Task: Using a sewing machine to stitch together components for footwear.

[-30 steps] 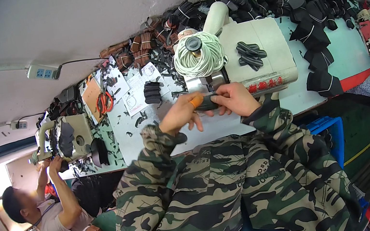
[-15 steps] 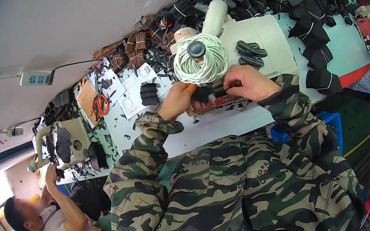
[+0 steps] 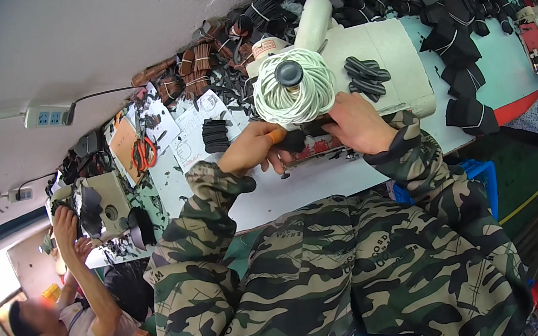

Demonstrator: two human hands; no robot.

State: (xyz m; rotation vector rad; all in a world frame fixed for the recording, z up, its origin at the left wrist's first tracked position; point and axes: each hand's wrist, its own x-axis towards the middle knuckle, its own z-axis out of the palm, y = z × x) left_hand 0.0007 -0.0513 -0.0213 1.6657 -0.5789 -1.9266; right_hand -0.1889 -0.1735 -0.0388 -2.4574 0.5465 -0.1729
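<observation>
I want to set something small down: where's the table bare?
Bare: the front strip of the table, between cream machine and camouflage jacket; also between black bundles and red machine. Crowded: along the wall, heaped with brown bundles and black.

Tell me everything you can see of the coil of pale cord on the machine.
The coil of pale cord is whitish with a faint green tint: many thin, smooth loops, plastic or rubber by their look, gathered in a thick, loose ring. It lies around a round black knob on the cream machine. I can't make out a loose end. The left hand and right hand are just below it in view; whether either touches it is unclear.
</observation>
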